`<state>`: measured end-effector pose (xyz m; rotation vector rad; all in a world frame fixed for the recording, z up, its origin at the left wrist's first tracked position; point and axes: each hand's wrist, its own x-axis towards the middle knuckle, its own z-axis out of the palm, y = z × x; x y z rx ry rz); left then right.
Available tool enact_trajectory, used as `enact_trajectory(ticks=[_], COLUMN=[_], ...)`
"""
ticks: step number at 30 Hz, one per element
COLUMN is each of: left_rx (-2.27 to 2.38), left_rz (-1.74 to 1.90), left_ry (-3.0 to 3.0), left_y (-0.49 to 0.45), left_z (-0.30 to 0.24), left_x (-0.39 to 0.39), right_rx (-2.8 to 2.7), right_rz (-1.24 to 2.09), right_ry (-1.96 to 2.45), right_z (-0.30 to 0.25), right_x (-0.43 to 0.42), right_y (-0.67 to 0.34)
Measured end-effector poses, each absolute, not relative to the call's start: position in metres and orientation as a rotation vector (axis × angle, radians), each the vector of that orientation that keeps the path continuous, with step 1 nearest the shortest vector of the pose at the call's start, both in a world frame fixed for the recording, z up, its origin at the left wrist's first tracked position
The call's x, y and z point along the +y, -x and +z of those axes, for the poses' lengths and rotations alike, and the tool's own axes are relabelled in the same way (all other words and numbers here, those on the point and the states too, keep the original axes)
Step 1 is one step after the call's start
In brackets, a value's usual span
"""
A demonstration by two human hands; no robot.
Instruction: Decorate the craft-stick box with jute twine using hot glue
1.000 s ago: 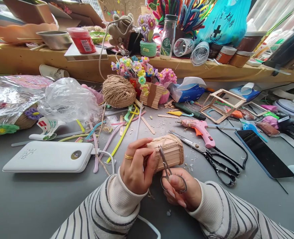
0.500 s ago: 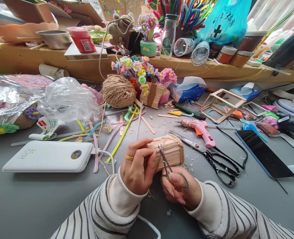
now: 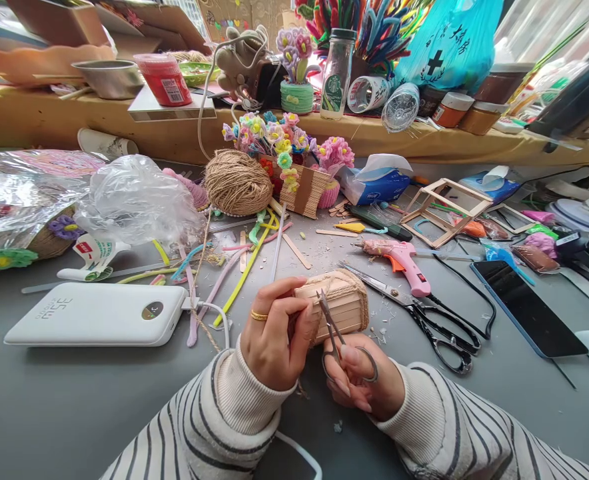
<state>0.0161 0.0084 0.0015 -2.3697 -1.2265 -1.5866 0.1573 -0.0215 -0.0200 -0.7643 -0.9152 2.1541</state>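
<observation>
My left hand (image 3: 277,333) is closed around the left end of a small wooden-stick box (image 3: 342,313) edged with twine. In my right hand (image 3: 359,377) is a pair of small metal scissors (image 3: 330,323), a finger and thumb at the loops. Their blades are slightly apart and point up across the box's near face, close to my left fingertips. Whether the tips touch any twine, I cannot tell. A ball of twine (image 3: 238,183) sits behind, and a strand runs from it down past my left wrist.
Large black-handled scissors (image 3: 424,320) and a pink glue gun (image 3: 399,261) lie right of the box. A phone (image 3: 527,307) rests further right. To the left is a white power bank (image 3: 99,315) with a cable. Behind stand a stick frame (image 3: 447,208) and a crowded shelf (image 3: 169,137).
</observation>
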Motion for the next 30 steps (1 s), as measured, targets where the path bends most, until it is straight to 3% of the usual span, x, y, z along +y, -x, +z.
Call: enact_trajectory(ticks=[30], left_rx=[-1.243], left_rz=[-1.557], left_ry=[2.372], left_y=[-0.0153], left_z=[-0.0002], left_x=[0.0085], right_rx=[-0.934], right_rz=[2.104], right_ry=[0.751], right_z=[-0.0207], right_x=[-0.0219], right_y=[-0.1545])
